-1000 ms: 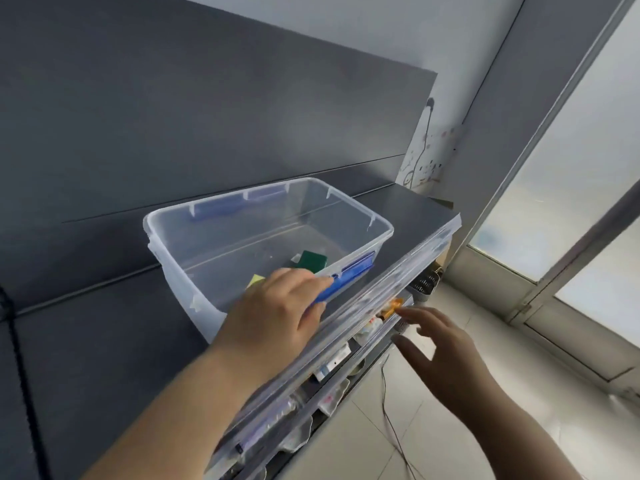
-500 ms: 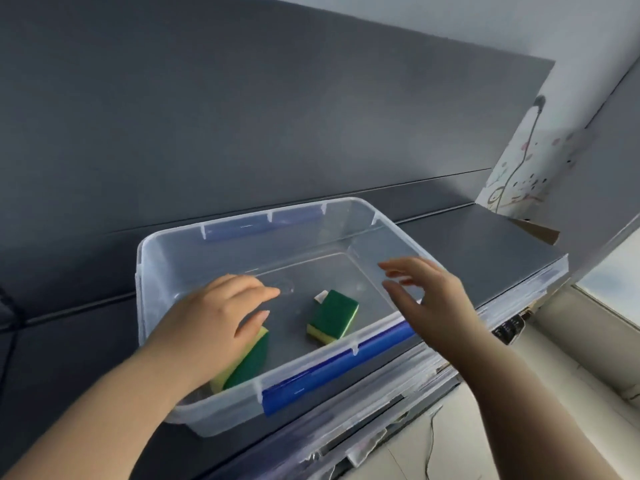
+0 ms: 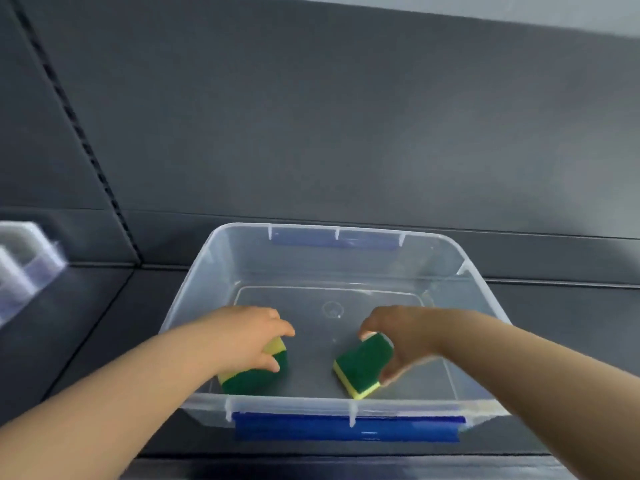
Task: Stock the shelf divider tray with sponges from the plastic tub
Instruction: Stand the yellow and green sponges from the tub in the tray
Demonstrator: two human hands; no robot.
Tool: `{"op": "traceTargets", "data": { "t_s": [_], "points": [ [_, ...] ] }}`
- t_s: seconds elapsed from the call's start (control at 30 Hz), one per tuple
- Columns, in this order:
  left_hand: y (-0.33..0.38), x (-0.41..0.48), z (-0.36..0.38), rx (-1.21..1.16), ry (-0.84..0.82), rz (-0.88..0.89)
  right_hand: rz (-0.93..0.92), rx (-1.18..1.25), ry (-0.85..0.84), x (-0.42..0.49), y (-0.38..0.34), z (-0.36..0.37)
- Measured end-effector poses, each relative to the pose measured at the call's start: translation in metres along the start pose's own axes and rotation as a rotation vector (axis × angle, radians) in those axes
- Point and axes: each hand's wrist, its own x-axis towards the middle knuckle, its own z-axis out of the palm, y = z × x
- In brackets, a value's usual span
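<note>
Reaching into the clear tub [image 3: 194,306] on the dark shelf [image 3: 86,323], the left hand [image 3: 249,336] grasps one sponge [image 3: 254,377] near the tub's front left corner, while the right hand [image 3: 401,336] pinches a second sponge [image 3: 362,365] near the front edge's middle.

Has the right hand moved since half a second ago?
Yes. Against the tub, the right hand has gone from above the near rim down inside it, where it now pinches the right-hand sponge.
</note>
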Motion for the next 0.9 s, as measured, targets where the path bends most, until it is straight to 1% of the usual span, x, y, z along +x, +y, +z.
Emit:
{"op": "traceTargets", "data": {
  "t_s": [0.07, 0.17, 0.23, 0.3, 0.4, 0.53, 0.6, 0.67, 0.73, 0.8, 0.87, 0.9],
  "points": [
    [0.004, 0.006, 0.004, 0.005, -0.081, -0.036, -0.068, -0.095, -0.015, 0.007, 0.003, 0.007],
    [0.005, 0.011, 0.007, 0.0, -0.149, -0.072, -0.142, -0.201, -0.017, 0.013, 0.002, 0.013],
    [0.005, 0.01, 0.007, -0.041, -0.159, -0.082, -0.171, -0.26, -0.011, 0.015, 0.001, 0.016],
    [0.004, 0.008, 0.005, -0.088, -0.108, -0.101, -0.165, -0.248, -0.01, 0.015, -0.001, 0.018],
    [0.004, 0.008, -0.004, -0.162, 0.095, -0.166, -0.098, -0.025, 0.042, 0.01, 0.001, 0.007],
    [0.015, 0.013, -0.025, -0.312, 0.462, -0.305, 0.034, 0.277, 0.331, -0.008, 0.011, -0.02],
    [0.028, 0.018, -0.035, -0.433, 0.602, -0.296, 0.034, 0.476, 0.421, -0.02, 0.013, -0.024],
    [0.046, 0.026, -0.045, -0.579, 0.706, -0.23, -0.026, 0.785, 0.423, -0.034, 0.007, -0.023],
    [0.065, 0.032, -0.053, -0.708, 0.767, -0.137, -0.078, 1.043, 0.461, -0.043, 0.002, -0.02],
    [0.08, 0.034, -0.062, -0.836, 0.762, -0.037, -0.119, 1.234, 0.54, -0.05, 0.001, -0.017],
    [0.088, 0.034, -0.071, -0.925, 0.746, 0.05, -0.159, 1.302, 0.609, -0.057, 0.003, -0.015],
    [0.089, 0.034, -0.076, -0.939, 0.744, 0.073, -0.159, 1.268, 0.639, -0.06, 0.006, -0.014]
  ]
}}
